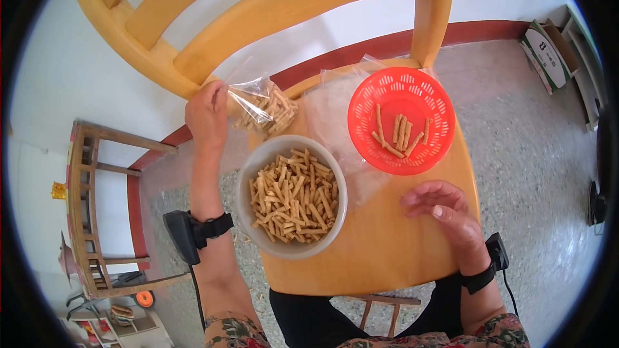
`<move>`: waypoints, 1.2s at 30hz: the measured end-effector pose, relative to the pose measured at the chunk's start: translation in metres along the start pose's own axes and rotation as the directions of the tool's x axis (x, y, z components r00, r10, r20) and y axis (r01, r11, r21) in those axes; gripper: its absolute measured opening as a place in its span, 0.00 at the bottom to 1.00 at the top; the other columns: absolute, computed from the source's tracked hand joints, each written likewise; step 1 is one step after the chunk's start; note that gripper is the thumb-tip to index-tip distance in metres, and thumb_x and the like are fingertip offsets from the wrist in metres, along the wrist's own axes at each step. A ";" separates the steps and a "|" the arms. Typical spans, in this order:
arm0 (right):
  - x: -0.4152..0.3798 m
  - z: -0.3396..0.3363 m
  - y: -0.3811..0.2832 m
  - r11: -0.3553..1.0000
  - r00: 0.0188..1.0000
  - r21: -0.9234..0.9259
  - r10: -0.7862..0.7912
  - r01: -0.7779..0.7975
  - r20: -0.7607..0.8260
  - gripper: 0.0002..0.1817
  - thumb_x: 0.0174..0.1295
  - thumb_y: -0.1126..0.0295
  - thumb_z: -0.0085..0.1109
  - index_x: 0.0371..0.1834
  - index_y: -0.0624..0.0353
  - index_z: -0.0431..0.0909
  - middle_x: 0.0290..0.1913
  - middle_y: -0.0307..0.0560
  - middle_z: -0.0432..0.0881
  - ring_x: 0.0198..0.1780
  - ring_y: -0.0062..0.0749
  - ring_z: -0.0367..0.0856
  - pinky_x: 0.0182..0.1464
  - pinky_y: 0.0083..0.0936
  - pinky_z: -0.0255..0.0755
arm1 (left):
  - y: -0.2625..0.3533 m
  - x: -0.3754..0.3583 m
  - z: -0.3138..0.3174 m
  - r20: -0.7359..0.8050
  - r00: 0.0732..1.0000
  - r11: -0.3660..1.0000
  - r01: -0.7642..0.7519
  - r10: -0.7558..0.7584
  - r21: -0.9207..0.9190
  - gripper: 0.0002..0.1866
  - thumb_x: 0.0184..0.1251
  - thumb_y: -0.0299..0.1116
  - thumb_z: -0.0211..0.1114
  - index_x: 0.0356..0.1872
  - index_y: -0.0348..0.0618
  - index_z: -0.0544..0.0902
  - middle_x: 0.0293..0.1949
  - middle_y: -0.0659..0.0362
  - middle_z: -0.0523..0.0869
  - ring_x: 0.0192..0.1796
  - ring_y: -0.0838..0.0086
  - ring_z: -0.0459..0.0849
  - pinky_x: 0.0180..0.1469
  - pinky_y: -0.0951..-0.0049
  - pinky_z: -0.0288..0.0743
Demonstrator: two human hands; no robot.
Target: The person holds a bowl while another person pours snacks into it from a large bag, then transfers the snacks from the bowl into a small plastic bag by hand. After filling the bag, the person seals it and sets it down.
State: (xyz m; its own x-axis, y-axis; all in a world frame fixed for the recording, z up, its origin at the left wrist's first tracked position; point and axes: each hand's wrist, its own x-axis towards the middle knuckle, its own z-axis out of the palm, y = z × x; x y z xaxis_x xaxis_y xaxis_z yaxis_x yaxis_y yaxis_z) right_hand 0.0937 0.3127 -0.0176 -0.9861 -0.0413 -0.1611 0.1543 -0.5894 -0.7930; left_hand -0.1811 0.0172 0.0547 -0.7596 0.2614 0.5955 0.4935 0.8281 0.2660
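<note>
Where the left hand (207, 115) meets the loose plastic of a clear bag (267, 111), the fingers are curled in and seem to pinch its edge, though the fingertips are hidden. The bag, part filled with short brown sticks, lies just to the right of that hand and stretches away from it toward the middle of the chair; its plastic is too crumpled to give a sure long axis. It sits by the back left corner of the seat (361, 254), just beyond the far rim of a grey bowl (342, 205) heaped with the same sticks — whether it rests on the wood or hangs, I cannot tell. The left hand is plainly the nearer one. The right hand (451, 209) is well apart from the bag, across the bowl and near the right edge of the seat, its fingers loosely bent, its thumb away from them, holding nothing. Just beyond it stands a red basket (401, 166) with a few sticks (401, 134) inside, and flat plastic bags (330, 106) lie between basket and bowl. Farther out are the slatted chair back (309, 9), the speckled floor (516, 132) and a carton (545, 57).
</note>
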 end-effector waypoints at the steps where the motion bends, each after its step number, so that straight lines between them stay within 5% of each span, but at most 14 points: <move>1: 0.001 -0.001 0.001 1.000 1.000 0.000 0.003 -0.003 0.002 0.20 0.54 0.66 0.58 0.48 0.63 0.71 0.46 0.50 0.78 0.50 0.34 0.75 0.54 0.32 0.67 | 0.000 -0.002 0.001 0.000 1.000 1.000 0.003 -0.003 0.002 0.05 0.55 0.28 0.61 0.31 0.37 0.80 0.25 0.52 0.81 0.26 0.66 0.79 0.32 0.71 0.70; 6: 0.002 -0.004 0.004 1.000 1.000 -0.002 0.001 -0.001 0.024 0.20 0.54 0.65 0.59 0.48 0.63 0.71 0.45 0.50 0.78 0.48 0.35 0.76 0.51 0.33 0.69 | 0.002 -0.022 0.007 -0.055 0.996 0.975 0.073 -0.063 0.212 0.11 0.51 0.29 0.63 0.38 0.43 0.78 0.28 0.53 0.81 0.31 0.61 0.80 0.33 0.66 0.71; 13: 0.002 -0.004 0.002 1.000 1.000 -0.010 0.006 -0.006 0.013 0.19 0.54 0.66 0.59 0.47 0.64 0.72 0.44 0.50 0.78 0.47 0.34 0.77 0.50 0.32 0.70 | 0.005 -0.032 -0.003 -0.105 0.985 0.979 0.154 -0.140 0.135 0.15 0.52 0.28 0.62 0.43 0.44 0.75 0.34 0.53 0.82 0.36 0.60 0.81 0.37 0.66 0.72; 22: -0.001 0.000 -0.001 1.000 1.000 -0.014 0.017 -0.017 -0.008 0.15 0.56 0.69 0.57 0.46 0.63 0.72 0.42 0.48 0.79 0.45 0.31 0.77 0.49 0.29 0.70 | 0.016 -0.038 -0.012 -0.238 0.971 0.974 0.089 -0.038 0.209 0.16 0.51 0.24 0.61 0.44 0.41 0.75 0.38 0.51 0.79 0.36 0.58 0.79 0.38 0.64 0.73; 24: -0.003 0.001 0.000 1.000 1.000 -0.018 0.015 -0.015 -0.022 0.15 0.56 0.69 0.57 0.46 0.63 0.72 0.42 0.47 0.79 0.45 0.30 0.77 0.49 0.27 0.69 | 0.022 -0.045 -0.018 -0.177 0.968 0.983 0.183 -0.175 0.026 0.16 0.50 0.24 0.62 0.43 0.40 0.75 0.39 0.52 0.78 0.37 0.61 0.77 0.40 0.66 0.73; 31: -0.010 -0.002 0.002 1.000 1.000 -0.030 0.001 -0.001 -0.026 0.14 0.57 0.69 0.57 0.45 0.63 0.73 0.40 0.44 0.79 0.44 0.28 0.77 0.48 0.24 0.69 | -0.014 -0.115 -0.021 -0.073 0.966 0.968 0.249 -0.250 -0.016 0.16 0.52 0.30 0.62 0.43 0.38 0.75 0.38 0.54 0.79 0.36 0.67 0.78 0.42 0.71 0.72; 33: -0.013 -0.002 0.002 0.999 1.000 -0.044 -0.006 0.005 -0.015 0.14 0.57 0.69 0.57 0.44 0.63 0.73 0.40 0.44 0.79 0.44 0.28 0.77 0.46 0.24 0.69 | -0.019 -0.140 -0.024 0.170 0.888 0.889 0.446 -0.426 -0.100 0.17 0.55 0.32 0.61 0.44 0.36 0.75 0.38 0.54 0.80 0.38 0.69 0.78 0.43 0.73 0.71; 34: -0.015 -0.003 0.003 0.999 1.000 -0.043 -0.007 0.006 -0.016 0.14 0.57 0.69 0.57 0.44 0.63 0.73 0.40 0.44 0.79 0.44 0.28 0.77 0.46 0.24 0.69 | -0.015 -0.147 -0.025 0.171 0.889 0.890 0.444 -0.424 -0.100 0.17 0.55 0.32 0.61 0.44 0.36 0.75 0.38 0.54 0.80 0.38 0.69 0.78 0.43 0.73 0.71; 36: -0.019 -0.004 0.006 0.999 1.000 -0.048 -0.012 0.010 -0.028 0.14 0.57 0.68 0.57 0.44 0.62 0.74 0.40 0.44 0.78 0.43 0.27 0.77 0.45 0.24 0.70 | -0.006 -0.164 -0.026 0.351 0.804 0.734 0.588 -0.480 -0.341 0.17 0.57 0.33 0.60 0.46 0.33 0.74 0.40 0.53 0.80 0.41 0.72 0.78 0.44 0.73 0.70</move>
State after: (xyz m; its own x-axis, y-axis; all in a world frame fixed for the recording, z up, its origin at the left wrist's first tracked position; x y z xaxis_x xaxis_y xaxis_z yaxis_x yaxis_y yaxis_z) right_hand 0.1141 0.3127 -0.0215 -0.9857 -0.0116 -0.1682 0.1468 -0.5501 -0.8221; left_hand -0.0485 -0.0440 -0.0251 -0.9963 -0.0137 0.0846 0.0601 0.5923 0.8034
